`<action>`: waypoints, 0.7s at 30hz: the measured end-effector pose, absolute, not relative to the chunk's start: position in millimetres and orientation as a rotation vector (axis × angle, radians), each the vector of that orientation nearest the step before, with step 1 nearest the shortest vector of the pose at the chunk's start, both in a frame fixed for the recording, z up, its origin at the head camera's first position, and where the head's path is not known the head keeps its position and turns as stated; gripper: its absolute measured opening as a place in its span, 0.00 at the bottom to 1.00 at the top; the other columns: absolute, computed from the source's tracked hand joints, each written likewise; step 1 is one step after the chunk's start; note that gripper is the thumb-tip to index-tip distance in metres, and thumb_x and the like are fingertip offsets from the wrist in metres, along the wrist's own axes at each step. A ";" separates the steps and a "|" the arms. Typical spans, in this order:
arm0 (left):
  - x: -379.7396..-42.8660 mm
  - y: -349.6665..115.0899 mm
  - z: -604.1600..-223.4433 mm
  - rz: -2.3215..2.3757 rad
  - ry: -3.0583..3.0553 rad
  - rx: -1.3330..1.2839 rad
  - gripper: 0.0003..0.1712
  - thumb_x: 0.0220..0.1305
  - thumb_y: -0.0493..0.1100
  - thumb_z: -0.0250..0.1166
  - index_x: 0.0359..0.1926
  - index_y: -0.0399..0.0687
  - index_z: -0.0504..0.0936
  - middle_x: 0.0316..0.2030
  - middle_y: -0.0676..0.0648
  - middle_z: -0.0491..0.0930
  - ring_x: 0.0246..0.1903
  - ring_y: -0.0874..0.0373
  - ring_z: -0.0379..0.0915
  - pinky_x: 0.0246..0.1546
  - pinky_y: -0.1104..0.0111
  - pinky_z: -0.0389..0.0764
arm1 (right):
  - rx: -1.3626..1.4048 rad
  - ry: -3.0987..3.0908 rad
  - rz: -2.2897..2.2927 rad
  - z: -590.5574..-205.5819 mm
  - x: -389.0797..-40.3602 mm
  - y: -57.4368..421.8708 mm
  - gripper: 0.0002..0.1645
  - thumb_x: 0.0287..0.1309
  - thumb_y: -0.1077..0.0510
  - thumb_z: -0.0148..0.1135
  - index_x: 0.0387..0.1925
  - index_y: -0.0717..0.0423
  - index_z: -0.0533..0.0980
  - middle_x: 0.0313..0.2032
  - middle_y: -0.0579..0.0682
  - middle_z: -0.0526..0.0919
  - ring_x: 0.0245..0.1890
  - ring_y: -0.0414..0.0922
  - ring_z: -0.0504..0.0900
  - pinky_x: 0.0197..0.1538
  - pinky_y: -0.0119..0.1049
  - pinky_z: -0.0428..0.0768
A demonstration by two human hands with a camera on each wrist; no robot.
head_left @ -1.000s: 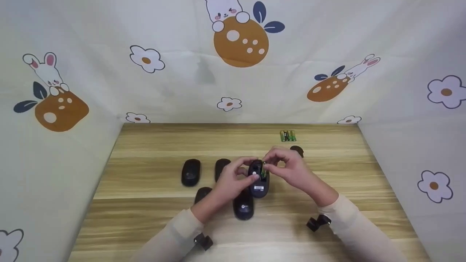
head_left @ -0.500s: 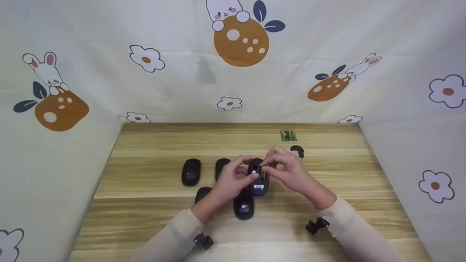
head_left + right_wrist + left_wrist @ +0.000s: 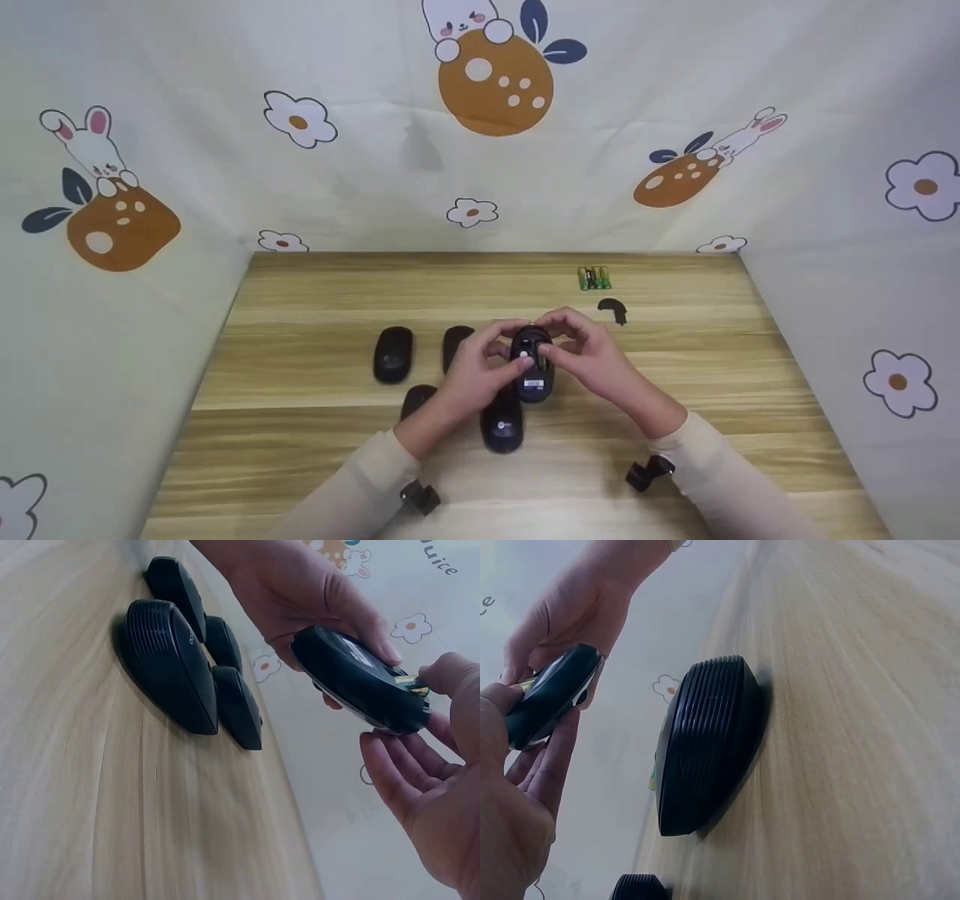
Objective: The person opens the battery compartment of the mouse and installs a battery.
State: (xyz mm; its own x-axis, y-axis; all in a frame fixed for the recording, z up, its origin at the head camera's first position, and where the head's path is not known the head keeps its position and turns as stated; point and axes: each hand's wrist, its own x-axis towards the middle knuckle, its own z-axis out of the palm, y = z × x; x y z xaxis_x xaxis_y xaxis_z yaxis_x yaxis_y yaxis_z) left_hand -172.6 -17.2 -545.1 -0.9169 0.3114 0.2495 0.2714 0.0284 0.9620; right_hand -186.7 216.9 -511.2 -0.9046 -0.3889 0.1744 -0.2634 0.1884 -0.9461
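Observation:
A black computer mouse [image 3: 534,390] is held up off the table with its underside, white label and battery compartment facing up. My left hand [image 3: 478,371] grips it from the left, thumb across the underside and fingers around the far edge. My right hand [image 3: 604,352] is at its far right end. In the right wrist view the right thumb [image 3: 448,673] presses on the end of a green-gold battery [image 3: 409,682] that lies slanted in the compartment, while the fingers support the mouse from below. The loose battery cover [image 3: 616,310] lies on the table beyond the right hand.
Several other black mice stand on the wooden table, one at far left [image 3: 394,355] and one just below the held mouse [image 3: 502,426]. Several batteries [image 3: 595,278] lie side by side near the back edge. Patterned cloth walls [image 3: 360,187] enclose the table's back and sides.
The battery, earlier pinched upright by my right fingertips, has gone down into the compartment. My right fingers have shifted to the mouse's far edge, with the thumb now on the battery.

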 end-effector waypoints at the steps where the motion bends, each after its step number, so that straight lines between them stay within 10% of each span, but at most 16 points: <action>1: -172.6 -17.1 -545.3 2.074 2.234 0.632 0.28 0.71 0.41 0.78 0.69 0.50 0.84 0.58 0.45 0.83 0.40 0.54 0.87 0.49 0.51 0.90 | -0.638 2.322 -1.840 -511.3 -186.7 216.7 0.18 0.71 0.65 0.73 0.59 0.62 0.81 0.53 0.57 0.88 0.56 0.49 0.85 0.56 0.42 0.91; 21: -172.5 -14.4 -542.8 2.072 2.249 0.699 0.28 0.71 0.41 0.79 0.69 0.49 0.84 0.58 0.47 0.85 0.41 0.54 0.88 0.52 0.52 0.90 | -0.814 2.326 -1.982 -519.7 -183.4 211.1 0.17 0.66 0.76 0.68 0.54 0.65 0.81 0.50 0.60 0.84 0.51 0.47 0.84 0.48 0.37 0.90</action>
State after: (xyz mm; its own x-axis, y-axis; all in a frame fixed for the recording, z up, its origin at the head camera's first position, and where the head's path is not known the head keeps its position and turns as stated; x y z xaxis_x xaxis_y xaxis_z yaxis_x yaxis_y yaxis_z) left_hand -172.5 -14.4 -542.8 -0.9008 0.3227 0.2906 0.3160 0.0280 0.9483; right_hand -183.4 211.1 -519.7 -0.8672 -0.3656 0.3381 -0.3917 0.0818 -0.9164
